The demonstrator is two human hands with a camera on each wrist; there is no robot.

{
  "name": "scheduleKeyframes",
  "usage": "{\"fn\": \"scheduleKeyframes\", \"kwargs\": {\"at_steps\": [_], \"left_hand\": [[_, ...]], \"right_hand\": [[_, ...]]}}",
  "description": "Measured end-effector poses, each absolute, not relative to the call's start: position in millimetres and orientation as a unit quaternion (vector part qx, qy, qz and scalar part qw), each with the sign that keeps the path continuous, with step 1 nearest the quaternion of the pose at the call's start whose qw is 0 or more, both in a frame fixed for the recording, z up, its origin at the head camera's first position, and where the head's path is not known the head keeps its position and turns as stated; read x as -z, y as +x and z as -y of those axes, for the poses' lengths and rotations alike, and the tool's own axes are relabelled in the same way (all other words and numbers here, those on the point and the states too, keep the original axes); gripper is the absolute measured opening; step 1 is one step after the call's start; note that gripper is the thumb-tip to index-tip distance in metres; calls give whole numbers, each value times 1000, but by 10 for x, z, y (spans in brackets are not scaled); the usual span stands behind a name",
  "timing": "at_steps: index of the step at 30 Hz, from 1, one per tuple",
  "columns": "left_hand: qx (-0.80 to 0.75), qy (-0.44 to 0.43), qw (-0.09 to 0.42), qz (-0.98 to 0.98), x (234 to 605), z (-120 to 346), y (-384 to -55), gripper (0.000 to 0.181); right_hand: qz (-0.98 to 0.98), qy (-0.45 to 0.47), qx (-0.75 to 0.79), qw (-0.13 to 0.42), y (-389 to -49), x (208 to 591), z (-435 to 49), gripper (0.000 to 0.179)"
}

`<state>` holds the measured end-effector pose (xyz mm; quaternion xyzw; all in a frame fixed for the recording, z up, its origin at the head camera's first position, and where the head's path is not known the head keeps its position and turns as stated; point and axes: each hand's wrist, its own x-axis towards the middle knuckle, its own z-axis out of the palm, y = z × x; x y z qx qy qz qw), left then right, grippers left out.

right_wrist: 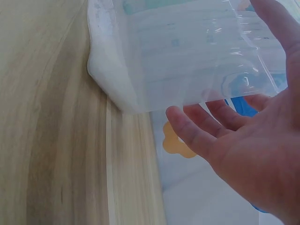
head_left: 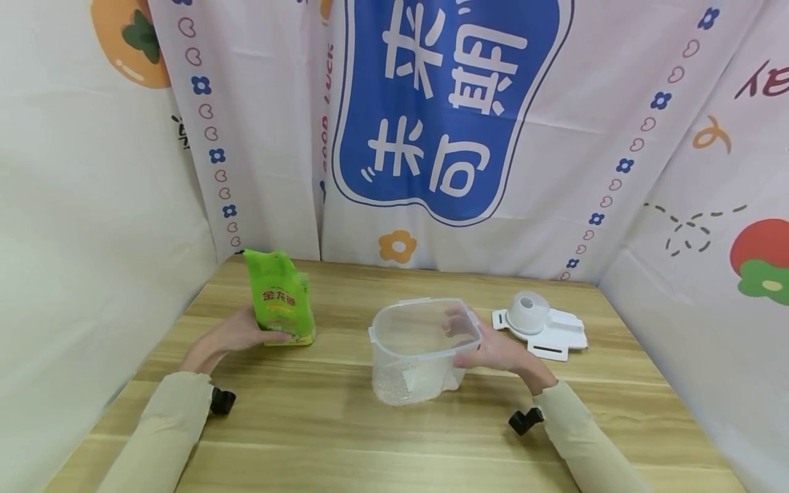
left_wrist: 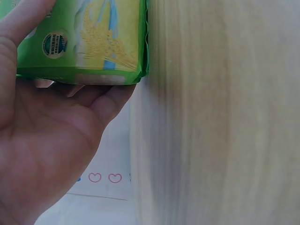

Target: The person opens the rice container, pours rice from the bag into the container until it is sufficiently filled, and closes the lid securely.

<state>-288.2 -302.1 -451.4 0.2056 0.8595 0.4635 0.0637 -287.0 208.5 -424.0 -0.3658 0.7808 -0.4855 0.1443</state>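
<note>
At the left of the head view stands an upright green bag (head_left: pixel 280 301) with red lettering, and wheat ears are printed on the bag (left_wrist: pixel 101 37) in the left wrist view. My left hand (head_left: pixel 239 332) grips it low on its left side, thumb across the front and fingers behind. Nearer the middle is a clear plastic container (head_left: pixel 407 373), its open top facing up. My right hand (head_left: pixel 493 346) holds the container's right end, thumb on the near side and fingers around the far side. In the right wrist view those fingers (right_wrist: pixel 192 131) lie along the container wall (right_wrist: pixel 187 61).
A white plastic lid (head_left: pixel 557 332) lies on the wooden table (head_left: pixel 320 445) to the right of my right hand, with a translucent cup (head_left: pixel 528 313) on it. Printed cloth (head_left: pixel 277 171) hangs behind the table and along both sides.
</note>
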Motion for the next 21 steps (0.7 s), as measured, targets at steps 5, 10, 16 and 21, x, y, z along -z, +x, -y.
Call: {"fn": "scheduleKeyframes", "kwargs": {"at_steps": [5,10,16,21], "left_hand": [[-458,205,62,-863,4517,3035,-2873,56],[-440,184,61,-877,4520,3036,-2870,57],[-434,175,63,-881,4516,3018,-2885,54],[-447,146,70,-880,4502,2975,-2898,54]], "right_hand": [[-781,-364,485,151,-2855,4239,-2086,81],[-778,-363,487,159,-2843,4230,-2086,80],[-782,-361,483,157,-2836,4211,-2079,81],[-781,-364,483,157,-2846,4230,-2078,81]]}}
